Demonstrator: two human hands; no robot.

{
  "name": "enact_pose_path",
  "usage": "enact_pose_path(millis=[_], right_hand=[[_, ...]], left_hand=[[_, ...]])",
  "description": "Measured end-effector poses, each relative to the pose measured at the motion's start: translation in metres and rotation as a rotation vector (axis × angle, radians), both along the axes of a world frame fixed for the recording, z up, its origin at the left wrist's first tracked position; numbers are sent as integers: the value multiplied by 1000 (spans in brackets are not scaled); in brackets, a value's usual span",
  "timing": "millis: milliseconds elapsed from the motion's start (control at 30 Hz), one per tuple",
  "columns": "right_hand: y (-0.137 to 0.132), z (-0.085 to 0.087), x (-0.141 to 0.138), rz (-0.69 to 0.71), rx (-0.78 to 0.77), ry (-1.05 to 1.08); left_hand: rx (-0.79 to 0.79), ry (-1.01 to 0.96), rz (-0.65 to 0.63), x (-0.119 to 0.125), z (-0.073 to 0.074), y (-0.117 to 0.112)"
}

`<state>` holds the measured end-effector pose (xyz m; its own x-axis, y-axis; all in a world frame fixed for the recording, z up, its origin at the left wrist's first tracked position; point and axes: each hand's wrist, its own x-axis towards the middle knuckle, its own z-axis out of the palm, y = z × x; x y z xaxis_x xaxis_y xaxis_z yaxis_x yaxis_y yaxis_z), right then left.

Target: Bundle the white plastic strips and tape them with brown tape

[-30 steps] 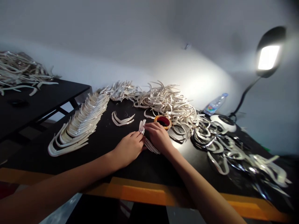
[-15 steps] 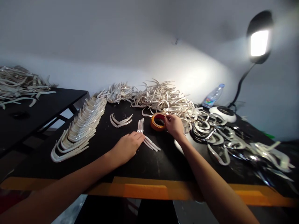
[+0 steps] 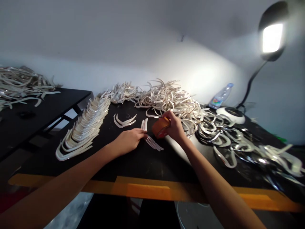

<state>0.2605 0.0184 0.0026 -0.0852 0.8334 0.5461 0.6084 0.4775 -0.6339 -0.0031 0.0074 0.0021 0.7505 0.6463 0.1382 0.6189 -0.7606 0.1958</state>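
A fanned row of curved strips [image 3: 82, 130] is laid out on the black desk [image 3: 133, 165]. The left hand [image 3: 130, 141] is laid open against a small bundle of strips [image 3: 150, 140]. An orange-rimmed tape roll [image 3: 160, 127] is gripped by the right hand [image 3: 175, 127], held tilted above the desk.

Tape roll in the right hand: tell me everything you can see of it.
The tape roll is a wide amber-orange band, slightly glossy, seen nearly edge-on and tilted, so its core is mostly hidden; a reddish patch shows at the lower edge. The right hand grips it from the right, fingers over the top. It appears held just above the black tabletop, beside cream strips.
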Motion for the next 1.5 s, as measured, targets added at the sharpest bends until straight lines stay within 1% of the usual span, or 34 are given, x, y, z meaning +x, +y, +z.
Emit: enact_pose_path(millis=[100,167,233,333,433,533,633,700,800,867,967,1033,1067,1133,1233,1400,1500], right_hand=[[-10,3,-20,95,-15,82],[-16,4,-33,144,23,48],[-18,6,-42,196,67,-48],[-16,7,-45,235,83,-183],[-13,7,-44,239,79,-256],[-12,8,-45,255,87,-292],[-13,8,-48,256,96,-277],[-12,7,-48,265,99,-244],[-13,6,-45,274,83,-175],[-14,5,-41,231,71,-53],[-20,6,-40,134,52,256],[-23,6,-42,128,38,370],[-24,6,-44,148,39,355],[-25,3,-48,211,59,216],[-21,0,-50,275,110,21],[-13,-3,-48,325,128,-44],[-13,-4,-48,337,114,-52]], left_hand=[[-46,-74,-58,-6,2,6],[-76,-134,-82,-11,3,11],[-113,-171,-114,-14,3,15],[-173,-189,-184,-18,3,21],[-182,-226,-226,-18,3,24],[-171,-236,-258,-19,6,23],[-203,-217,-295,-20,10,21],[-231,-193,-289,-20,12,20],[-246,-109,-206,-20,13,20],[-242,-58,-174,-20,12,20],[-237,-75,-225,-20,11,21],[-246,-128,-272,-20,10,22],[-254,-149,-290,-21,9,23],[-271,-166,-306,-21,8,24],[-270,-154,-296,-22,6,26],[-220,-171,-302,-21,3,23],[-197,-160,-258,-20,6,18]])
